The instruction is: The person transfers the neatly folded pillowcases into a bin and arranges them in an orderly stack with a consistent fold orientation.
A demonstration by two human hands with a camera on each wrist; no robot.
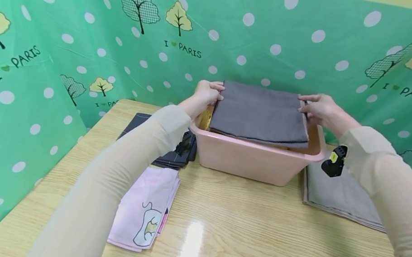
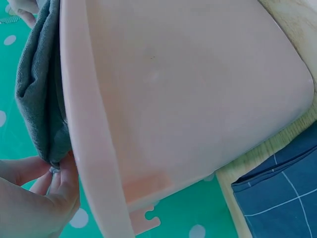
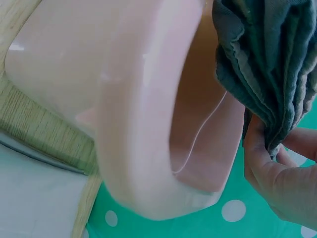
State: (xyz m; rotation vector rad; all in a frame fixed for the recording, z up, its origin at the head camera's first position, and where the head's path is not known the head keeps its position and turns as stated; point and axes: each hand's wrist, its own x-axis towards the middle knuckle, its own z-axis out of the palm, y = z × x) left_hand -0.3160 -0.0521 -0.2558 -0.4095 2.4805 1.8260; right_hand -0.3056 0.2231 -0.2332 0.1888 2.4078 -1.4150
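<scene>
The left hand (image 1: 207, 94) pinches one side of a folded dark grey cloth (image 1: 262, 113), and the right hand (image 1: 322, 110) pinches the other side. Between them, the cloth is up over the top of a pink tub (image 1: 246, 159), and I can't tell if it touches the rim. The tub sits by the far edge of the desk (image 1: 254, 229). Toward the far left corner lies a dark blue cloth with white lines (image 2: 285, 191); a pink cloth (image 1: 144, 209) is nearer, along the left edge. A grey cloth (image 1: 340, 189) lies to the right of the tub.

The dark grey cloth has lots of loose layers (the right wrist view shows them bunched up like a fan). If one hand let go first, I think that side would drop and the folds could come undone. If the cloth went down crooked, a corner could catch on the rim and crumple. A hard push might slide the tub too, and it's close to the far edge, so it might tip off.
</scene>
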